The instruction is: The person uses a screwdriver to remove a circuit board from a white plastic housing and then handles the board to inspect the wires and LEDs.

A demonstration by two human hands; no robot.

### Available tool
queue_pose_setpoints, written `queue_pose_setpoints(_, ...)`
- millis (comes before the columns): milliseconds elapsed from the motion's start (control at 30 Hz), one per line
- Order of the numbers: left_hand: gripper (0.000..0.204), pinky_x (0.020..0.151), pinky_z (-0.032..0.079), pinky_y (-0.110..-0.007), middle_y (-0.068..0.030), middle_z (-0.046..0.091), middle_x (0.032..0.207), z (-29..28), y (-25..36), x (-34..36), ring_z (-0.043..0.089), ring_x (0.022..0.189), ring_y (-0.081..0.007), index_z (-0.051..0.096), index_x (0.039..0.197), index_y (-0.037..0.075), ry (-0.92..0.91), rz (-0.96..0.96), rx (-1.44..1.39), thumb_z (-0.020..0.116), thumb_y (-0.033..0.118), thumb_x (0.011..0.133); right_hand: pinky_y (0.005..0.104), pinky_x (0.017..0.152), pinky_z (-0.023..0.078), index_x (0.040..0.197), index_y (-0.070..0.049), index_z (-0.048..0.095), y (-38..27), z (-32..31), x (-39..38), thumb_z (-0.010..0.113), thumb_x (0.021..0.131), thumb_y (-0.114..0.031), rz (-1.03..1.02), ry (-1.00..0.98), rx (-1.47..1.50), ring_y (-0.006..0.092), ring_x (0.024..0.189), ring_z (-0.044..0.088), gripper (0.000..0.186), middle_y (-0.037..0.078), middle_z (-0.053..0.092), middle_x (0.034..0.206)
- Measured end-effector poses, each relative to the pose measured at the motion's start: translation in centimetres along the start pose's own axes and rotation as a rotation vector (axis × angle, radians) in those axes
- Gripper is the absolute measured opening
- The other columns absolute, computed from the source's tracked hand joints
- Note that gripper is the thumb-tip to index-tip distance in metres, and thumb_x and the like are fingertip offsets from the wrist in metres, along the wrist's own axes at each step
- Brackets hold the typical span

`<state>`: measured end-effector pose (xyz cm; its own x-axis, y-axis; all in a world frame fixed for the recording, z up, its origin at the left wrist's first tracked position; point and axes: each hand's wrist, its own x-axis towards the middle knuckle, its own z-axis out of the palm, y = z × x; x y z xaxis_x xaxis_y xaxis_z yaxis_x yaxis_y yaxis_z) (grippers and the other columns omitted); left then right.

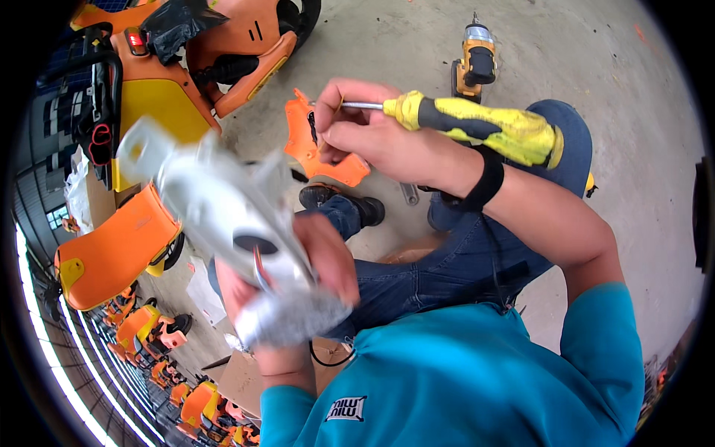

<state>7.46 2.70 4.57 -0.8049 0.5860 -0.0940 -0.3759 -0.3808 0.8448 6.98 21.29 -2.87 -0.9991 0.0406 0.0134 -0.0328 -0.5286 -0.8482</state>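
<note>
My left hand [322, 262] grips a silver metal housing [205, 201], blurred, with an oval opening and thin red and pale wires showing. My right hand [360, 138] has its fingers curled round the metal shaft of a yellow-and-black screwdriver [480, 123], whose handle lies back over the wrist; whether the fingertips hold anything small as well, I cannot tell. Beyond that hand, an orange plastic piece [302, 138] with tabs is partly hidden by the fingers. A flat grey metal part [410, 194] lies on the floor below it.
A cordless drill [477, 59] stands on the concrete floor [596, 67] beyond my bent knee [566, 141]. An orange-and-yellow vehicle [160, 86] and an orange seat [119, 249] are at the left. Several similar vehicles [194, 406] and some cardboard [242, 380] are at the lower left.
</note>
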Motion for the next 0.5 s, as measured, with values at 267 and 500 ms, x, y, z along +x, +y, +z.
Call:
queue_pose_setpoints(267, 0.086, 0.051, 0.037, -0.027, -0.0083, 0.054, 0.08, -0.4, -0.9, 3.4, 0.048, 0.062, -0.0176, 0.036, 0.12, 0.0, -0.151, -0.082, 0.076, 0.078, 0.05, 0.064, 0.0212, 0.068, 0.047, 0.091, -0.003, 0.055, -0.9, -0.9, 0.0, 0.056, 0.085, -0.003, 0.05, 0.03, -0.117, 0.0059, 0.077, 0.056, 0.006, 0.001, 0.059, 0.082)
queue_pose_setpoints(500, 0.071, 0.061, 0.037, -0.029, -0.0122, 0.05, 0.096, -1.8, -1.1, 3.3, 0.045, 0.076, -0.0185, 0.034, 0.131, -0.001, -0.198, -0.021, 0.129, 0.052, 0.051, 0.085, 0.0209, 0.062, 0.046, 0.09, -0.002, 0.055, 0.0, -0.3, 0.5, 0.056, 0.084, -0.003, -0.028, 0.06, -0.036, 0.0052, 0.068, 0.054, 0.005, 0.001, 0.058, 0.077)
